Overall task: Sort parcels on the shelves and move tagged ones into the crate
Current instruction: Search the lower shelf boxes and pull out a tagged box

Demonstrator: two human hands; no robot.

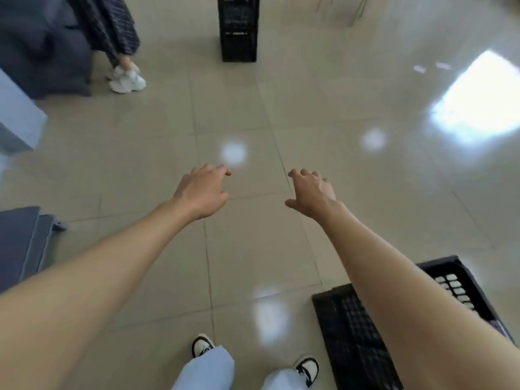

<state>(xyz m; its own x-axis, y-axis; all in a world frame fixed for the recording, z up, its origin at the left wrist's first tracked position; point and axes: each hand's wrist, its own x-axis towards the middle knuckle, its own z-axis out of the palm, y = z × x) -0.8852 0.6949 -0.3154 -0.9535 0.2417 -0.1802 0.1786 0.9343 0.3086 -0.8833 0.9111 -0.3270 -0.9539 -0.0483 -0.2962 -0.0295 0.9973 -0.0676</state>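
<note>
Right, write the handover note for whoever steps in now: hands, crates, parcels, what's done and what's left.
Left hand: empty, fingers loosely curled, held out over the tiled floor.
Right hand: empty too, out in front.
Black crate: on the floor by the right foot, partly hidden by the right forearm; no parcel shows in the part that is visible.
Stacked black crates: straight ahead, further off.
No shelves or parcels in view.
Done: nothing that can be confirmed.
Left: find the shelves, sort, carry tagged parcels to the crate.
</note>
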